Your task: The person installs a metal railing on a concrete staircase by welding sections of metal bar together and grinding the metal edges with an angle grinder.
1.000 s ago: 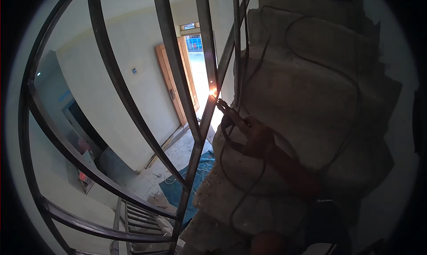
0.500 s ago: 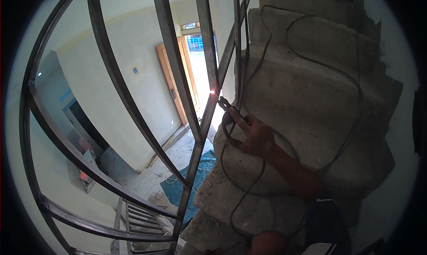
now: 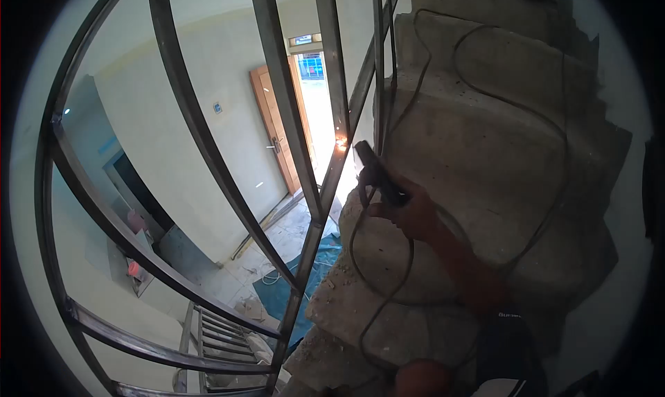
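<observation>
My right hand (image 3: 414, 208) is wrapped around a black welding electrode holder (image 3: 382, 175), its front end pointing up and left at the railing. A small orange glow with sparks (image 3: 341, 144) sits where an upright bar (image 3: 331, 57) meets the slanted metal rail (image 3: 305, 251). The holder's front end is a short way to the right of that glow. A dark cable (image 3: 353, 248) hangs from the holder and loops over the concrete steps. My left hand is out of view.
Rough concrete stairs (image 3: 478, 140) rise on the right, with more cable (image 3: 512, 106) lying across them. Through the bars, a lower floor shows a blue tarp (image 3: 277, 296), an open wooden door (image 3: 272, 130) and a second railing (image 3: 225, 338). Loose debris (image 3: 325, 296) lies at the step edge.
The holder has drawn back from the joint and tilted more upright. The bright pinkish-white point there is now an orange glow with scattered sparks. The view has shifted slightly.
</observation>
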`<state>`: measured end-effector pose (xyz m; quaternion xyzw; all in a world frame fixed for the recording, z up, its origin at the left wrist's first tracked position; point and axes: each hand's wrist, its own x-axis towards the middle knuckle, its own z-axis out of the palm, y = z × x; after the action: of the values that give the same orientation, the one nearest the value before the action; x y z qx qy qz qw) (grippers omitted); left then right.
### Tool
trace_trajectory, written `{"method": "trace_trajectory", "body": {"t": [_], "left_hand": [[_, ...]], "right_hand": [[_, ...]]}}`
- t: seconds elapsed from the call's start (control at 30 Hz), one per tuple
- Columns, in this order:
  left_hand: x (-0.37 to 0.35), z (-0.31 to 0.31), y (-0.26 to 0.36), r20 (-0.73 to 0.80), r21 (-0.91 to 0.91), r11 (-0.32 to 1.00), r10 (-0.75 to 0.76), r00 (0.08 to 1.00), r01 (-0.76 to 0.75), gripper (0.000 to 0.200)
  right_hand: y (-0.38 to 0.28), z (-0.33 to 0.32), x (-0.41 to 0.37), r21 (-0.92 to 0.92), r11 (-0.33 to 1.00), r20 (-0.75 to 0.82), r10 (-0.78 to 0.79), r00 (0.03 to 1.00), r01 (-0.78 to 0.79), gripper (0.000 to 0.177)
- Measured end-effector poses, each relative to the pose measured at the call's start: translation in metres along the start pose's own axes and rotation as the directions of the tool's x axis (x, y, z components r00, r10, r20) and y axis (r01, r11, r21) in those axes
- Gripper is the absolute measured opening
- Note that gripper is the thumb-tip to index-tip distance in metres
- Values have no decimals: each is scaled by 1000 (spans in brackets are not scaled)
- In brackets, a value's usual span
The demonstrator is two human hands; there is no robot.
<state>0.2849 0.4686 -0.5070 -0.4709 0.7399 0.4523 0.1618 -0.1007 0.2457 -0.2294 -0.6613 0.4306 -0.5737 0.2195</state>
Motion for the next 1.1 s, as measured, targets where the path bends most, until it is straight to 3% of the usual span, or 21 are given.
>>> {"method": "trace_trajectory", "body": {"t": [0.03,0.07,0.13,0.17,0.33,0.37,0.6,0.7,0.8,0.83,1.1], "left_hand": [[0,0,0,2,-3,1000,-1,1000,1,113],[1,-2,2,3,-5,1000,-2,1000,2,113],[1,-2,1,8,-7,1000,-1,1000,1,114],[3,-3,2,6,-4,1000,-1,1000,1,114],[2,-5,4,13,-6,1000,-10,1000,10,115],[2,-5,4,14,-4,1000,-11,1000,11,116],[1,-10,6,23,-5,1000,-24,999,24,117],[0,-10,8,22,-6,1000,-29,999,29,118],[0,-12,8,35,-6,1000,-29,999,30,119],[1,-11,9,35,-2,1000,-29,999,29,119],[0,-17,12,44,-6,999,-41,998,42,122]], "right_hand": [[-8,3,-5,-184,964,-92,-212,973,192,92],[-7,2,-8,-186,963,-90,-212,973,193,92],[0,-3,-13,-612,759,68,-226,972,220,98],[6,-1,-11,-653,727,62,-229,971,213,103],[13,6,-6,-714,677,54,-200,978,178,102],[10,8,-5,-735,668,37,-131,991,116,102],[16,11,0,-770,631,6,-136,991,91,101],[2,10,-2,-761,649,-4,-17,1000,8,100],[14,4,-3,-768,633,77,-57,995,95,91],[16,3,-3,-766,642,60,15,998,36,90],[12,6,-4,-778,627,3,-60,998,40,94]]}}
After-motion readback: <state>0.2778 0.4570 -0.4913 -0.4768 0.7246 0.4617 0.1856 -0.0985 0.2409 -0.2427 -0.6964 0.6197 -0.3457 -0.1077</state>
